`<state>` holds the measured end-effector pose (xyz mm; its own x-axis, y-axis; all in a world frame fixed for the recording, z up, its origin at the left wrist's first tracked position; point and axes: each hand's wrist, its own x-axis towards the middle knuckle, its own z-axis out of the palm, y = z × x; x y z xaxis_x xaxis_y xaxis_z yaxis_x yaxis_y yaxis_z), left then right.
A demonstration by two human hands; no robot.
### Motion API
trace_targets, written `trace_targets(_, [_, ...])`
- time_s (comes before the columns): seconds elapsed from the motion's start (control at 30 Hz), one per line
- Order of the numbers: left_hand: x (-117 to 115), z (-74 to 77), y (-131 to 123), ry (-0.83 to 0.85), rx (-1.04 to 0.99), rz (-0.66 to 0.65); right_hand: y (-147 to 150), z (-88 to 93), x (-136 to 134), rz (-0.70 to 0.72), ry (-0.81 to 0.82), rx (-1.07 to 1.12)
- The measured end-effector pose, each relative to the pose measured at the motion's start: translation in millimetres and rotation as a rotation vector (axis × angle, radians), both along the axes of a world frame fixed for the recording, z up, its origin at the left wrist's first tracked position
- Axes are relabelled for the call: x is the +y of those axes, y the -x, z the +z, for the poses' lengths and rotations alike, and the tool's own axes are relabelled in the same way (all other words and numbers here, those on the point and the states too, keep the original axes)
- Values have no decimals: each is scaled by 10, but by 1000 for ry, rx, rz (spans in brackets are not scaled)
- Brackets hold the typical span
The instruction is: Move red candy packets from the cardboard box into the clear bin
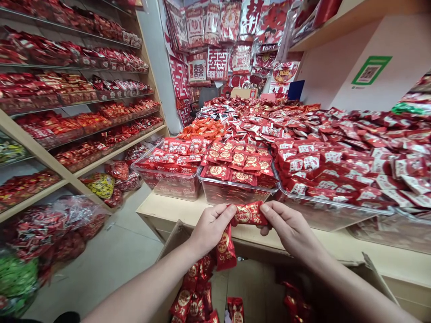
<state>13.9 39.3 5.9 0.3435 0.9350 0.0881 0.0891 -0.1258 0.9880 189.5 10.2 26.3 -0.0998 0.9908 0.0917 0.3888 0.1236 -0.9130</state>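
Observation:
Between my two hands a red candy packet (249, 214) with gold print is stretched out level, in front of the table edge. My left hand (215, 224) pinches its left end; a second red packet (226, 249) hangs down below those fingers. The right end is pinched by my right hand (286, 224). Below my arms is a cardboard box (367, 273) with several like packets (193, 300) at its left and a few in its dark right part. Just beyond my hands stands a clear plastic bin (232, 190) heaped with similar gold-printed red packets.
More clear bins stand left (168, 179) and right (336, 211) on the pale wooden table (168, 208). Shelves (81, 175) full of red packets line the left wall. Filled plastic bags (63, 224) lie on the floor. Red decorations (218, 63) hang at the back.

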Motion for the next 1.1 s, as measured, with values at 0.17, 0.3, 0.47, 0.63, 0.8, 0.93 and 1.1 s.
trace_targets(0.17, [-38,-17,-39,60,-64,-6,-4,20,8,2,-56,61])
trace_targets(0.3, [-58,-10,-36,-15,-24,40,-8,12,17,-30,-68,102])
trace_targets(0.47, [-51,-10,33,-407,53,184,31,39,6,-151,83,345])
trace_targets(0.63, [-32,-67,119,-794,256,17,95,92,-29,-25,361,714])
trace_targets(0.8, [-63,-135,73,-463,77,-40,72,58,-15,16,188,531])
trace_targets(0.93, [-86,-114,-11,-67,-146,-113,56,15,4,69,48,430])
trace_targets(1.1, [-91,-52,-56,-77,-86,-114,44,-4,7,118,30,308])
